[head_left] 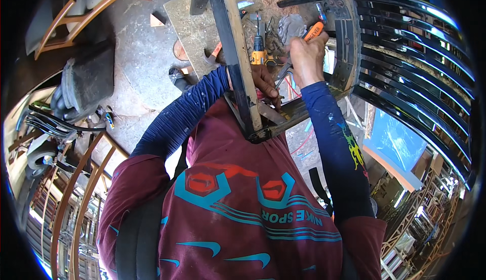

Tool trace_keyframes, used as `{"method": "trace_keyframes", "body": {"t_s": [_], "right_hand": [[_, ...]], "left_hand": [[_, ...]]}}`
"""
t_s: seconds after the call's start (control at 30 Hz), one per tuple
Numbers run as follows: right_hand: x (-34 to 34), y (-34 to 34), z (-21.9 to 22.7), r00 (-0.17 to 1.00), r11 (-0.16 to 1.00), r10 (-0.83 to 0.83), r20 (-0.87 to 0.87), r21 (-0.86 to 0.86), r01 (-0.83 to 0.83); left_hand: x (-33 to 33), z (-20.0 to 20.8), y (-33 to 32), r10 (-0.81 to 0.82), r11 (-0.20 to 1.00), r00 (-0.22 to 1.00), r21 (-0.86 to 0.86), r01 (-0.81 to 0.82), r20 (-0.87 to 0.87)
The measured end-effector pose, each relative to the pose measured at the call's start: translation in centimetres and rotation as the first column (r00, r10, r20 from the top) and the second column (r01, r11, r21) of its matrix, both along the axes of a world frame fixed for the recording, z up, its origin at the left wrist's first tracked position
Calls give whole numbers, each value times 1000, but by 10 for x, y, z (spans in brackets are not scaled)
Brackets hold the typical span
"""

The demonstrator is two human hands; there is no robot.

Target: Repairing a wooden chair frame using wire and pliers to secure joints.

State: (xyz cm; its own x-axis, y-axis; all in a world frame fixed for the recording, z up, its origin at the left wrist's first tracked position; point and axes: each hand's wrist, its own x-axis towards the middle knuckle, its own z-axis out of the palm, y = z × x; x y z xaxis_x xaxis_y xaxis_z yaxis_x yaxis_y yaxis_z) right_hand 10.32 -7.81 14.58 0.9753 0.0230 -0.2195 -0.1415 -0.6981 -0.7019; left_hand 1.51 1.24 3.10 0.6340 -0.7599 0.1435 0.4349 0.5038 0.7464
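Observation:
My right hand (307,60) is closed round an orange-handled tool (315,30). The handle sticks out beyond my fist, and a grey metal part runs down toward my left hand; its exact kind is unclear. My left hand (265,83) reaches behind a dark wooden rail, with its fingers bent near the inner corner of the frame. What they hold, if anything, I cannot make out. Both hands work within a worn black and bare-wood chair frame (244,72), which has a curved slatted part (410,42) at the right. Just beyond my left hand lies a yellow cordless drill (259,56).
A hammer with an orange handle (214,52) lies left of the rail on a dusty board (190,29). A grey rag (291,29) sits near my right hand. Wooden chair parts (83,16) and a dark bin (91,77) stand left; a blue panel (397,141) is at right.

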Motion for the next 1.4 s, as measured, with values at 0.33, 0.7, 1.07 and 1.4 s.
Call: {"method": "trace_keyframes", "body": {"t_s": [0.33,0.7,1.07,1.4], "right_hand": [[15,-9,9,994,866,-36,104,500,-21],[55,-18,48,908,822,416,47,408,-397],[64,-39,24,915,717,397,-71,646,-262],[57,-37,-3,995,585,23,-100,808,67]], "left_hand": [[2,0,1,-12,1000,995,2,12,-96],[-4,1,0,17,1000,996,-2,-17,-87],[-4,-16,1,-65,993,990,87,76,-122],[-3,5,11,-73,993,982,76,87,-176]]}}
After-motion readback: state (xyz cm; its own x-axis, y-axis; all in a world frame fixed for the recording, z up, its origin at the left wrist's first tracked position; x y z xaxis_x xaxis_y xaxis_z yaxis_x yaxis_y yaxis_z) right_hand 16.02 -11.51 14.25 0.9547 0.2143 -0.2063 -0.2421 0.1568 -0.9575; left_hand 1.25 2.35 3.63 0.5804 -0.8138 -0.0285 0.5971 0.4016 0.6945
